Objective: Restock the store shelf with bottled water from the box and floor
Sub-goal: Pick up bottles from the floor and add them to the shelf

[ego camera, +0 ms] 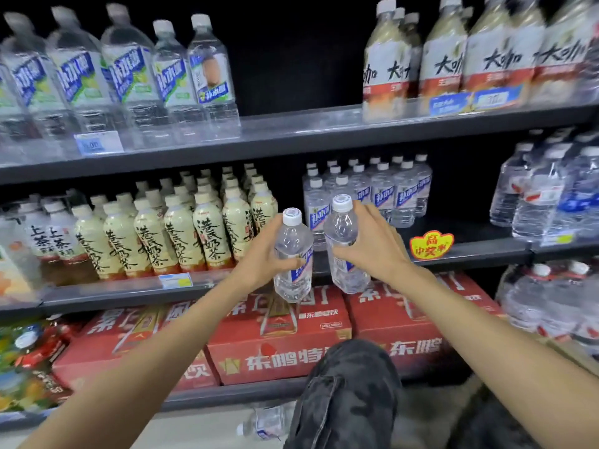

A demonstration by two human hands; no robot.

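My left hand grips a clear water bottle with a white cap and a blue label, held upright. Beside it my right hand grips a second, matching water bottle, a little higher. Both bottles hang in front of the middle shelf, just before a group of the same small water bottles standing at its back. Another water bottle lies on its side on the floor by my knee. The box is not in view.
Milk-tea bottles fill the middle shelf's left. Larger water bottles stand at its right, beside a red-and-yellow tag. Red drink cartons sit on the bottom shelf. Big bottles line the top shelf. My knee is low in the middle.
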